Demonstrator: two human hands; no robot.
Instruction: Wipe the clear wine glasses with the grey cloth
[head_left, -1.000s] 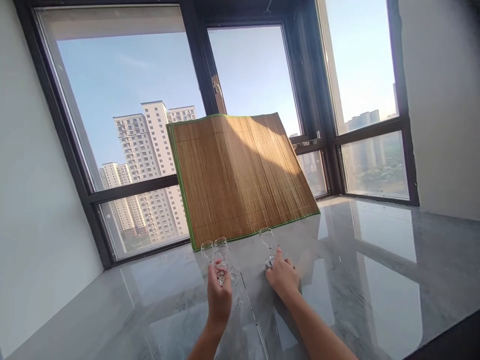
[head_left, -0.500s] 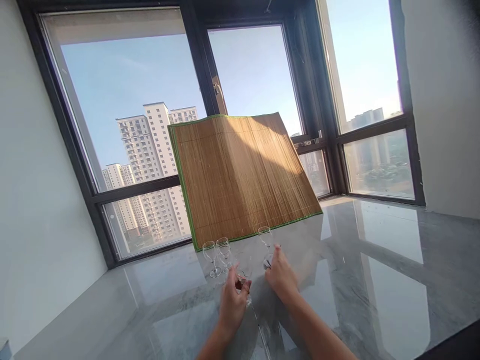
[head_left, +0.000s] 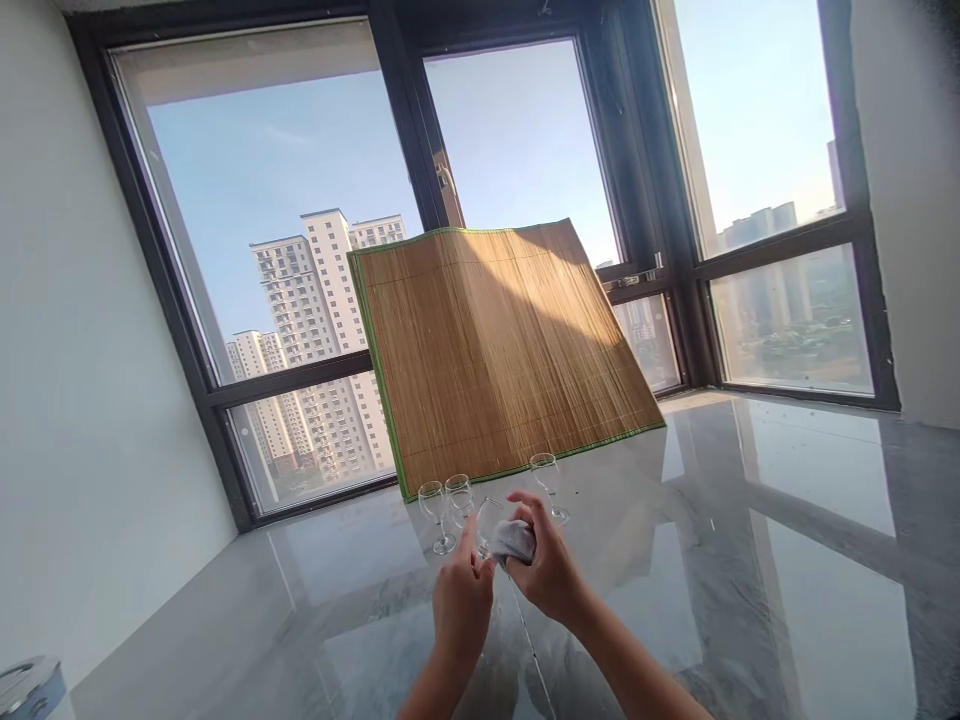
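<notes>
Above the glossy grey marble counter [head_left: 750,560], the left hand [head_left: 461,600] grips a small clear stemmed glass [head_left: 486,522], fingers closed on it. The right hand [head_left: 547,570] presses a crumpled white cloth [head_left: 514,540] against it, fingers curled around the cloth.

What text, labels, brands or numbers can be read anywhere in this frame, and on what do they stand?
None can be read.
The wine glass in the left hand and the grey cloth in the right hand show no print.
The three standing glasses and the bamboo mat are unmarked.
The tower blocks outside show no legible signs.
The round object at the lower left is too cropped to tell.
</notes>
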